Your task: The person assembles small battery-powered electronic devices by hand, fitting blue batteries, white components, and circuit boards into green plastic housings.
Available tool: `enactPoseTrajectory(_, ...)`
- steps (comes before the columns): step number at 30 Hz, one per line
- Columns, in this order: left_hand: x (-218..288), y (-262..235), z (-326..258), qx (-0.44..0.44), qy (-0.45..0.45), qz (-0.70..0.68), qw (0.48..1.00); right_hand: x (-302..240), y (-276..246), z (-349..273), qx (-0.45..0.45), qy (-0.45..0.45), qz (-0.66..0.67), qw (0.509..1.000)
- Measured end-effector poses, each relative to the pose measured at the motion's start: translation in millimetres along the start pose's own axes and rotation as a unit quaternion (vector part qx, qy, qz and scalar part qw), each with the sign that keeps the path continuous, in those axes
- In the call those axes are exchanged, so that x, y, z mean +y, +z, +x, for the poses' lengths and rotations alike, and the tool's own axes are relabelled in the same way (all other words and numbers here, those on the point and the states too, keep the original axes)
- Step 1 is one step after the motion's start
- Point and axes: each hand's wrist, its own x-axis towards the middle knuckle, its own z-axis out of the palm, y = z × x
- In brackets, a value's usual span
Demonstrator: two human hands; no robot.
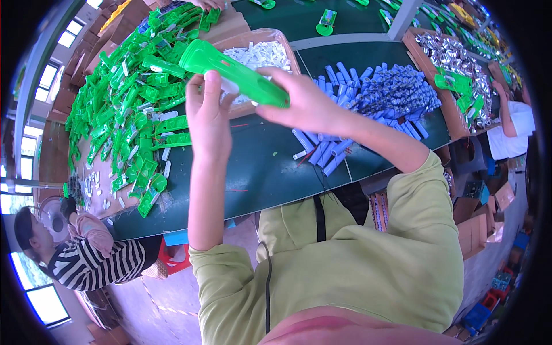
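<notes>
Gripping a green plastic flashlight body point(236, 72) above the dark green table point(270, 172), the person is working with both hands raised off the surface. The right hand point(305, 103) is closing its fingers around the narrow end of the body, while the left hand point(208, 118) is pinching a small white part against its underside, thumb pointing up. The wide end is pointing far and left, hanging over a cardboard tray of white parts point(259, 54). A heap of green shells point(138, 98) is crowding the left side, spilling toward the near table edge. A pile of blue cylinders point(374, 98) is lying to the right, with a box of silver reflectors point(454, 63) beyond it. Bare tabletop is lying open beneath the hands, running to the near edge. A co-worker in a striped top point(86, 261) is sitting at lower left.
</notes>
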Motion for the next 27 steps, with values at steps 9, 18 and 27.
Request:
enactPoseTrajectory(9, 55.7, 6.6, -14.8, -0.183, 0.373, 0.698, 0.584, -51.9, -74.5, 9.9, -0.142, -0.027, -0.246, 0.958)
enactPoseTrajectory(18, 21.5, 14.6, -26.5, -0.173, 0.049, 0.218, 0.959, 21.4, -34.9, -26.3, -0.047, 0.032, 0.300, 0.952)
enactPoseTrajectory(27, 23.3, 23.3, -31.5, -0.111, 0.111, 0.151, 0.976, -15.4, 15.2, -94.1, -0.117, 0.108, 0.525, 0.836)
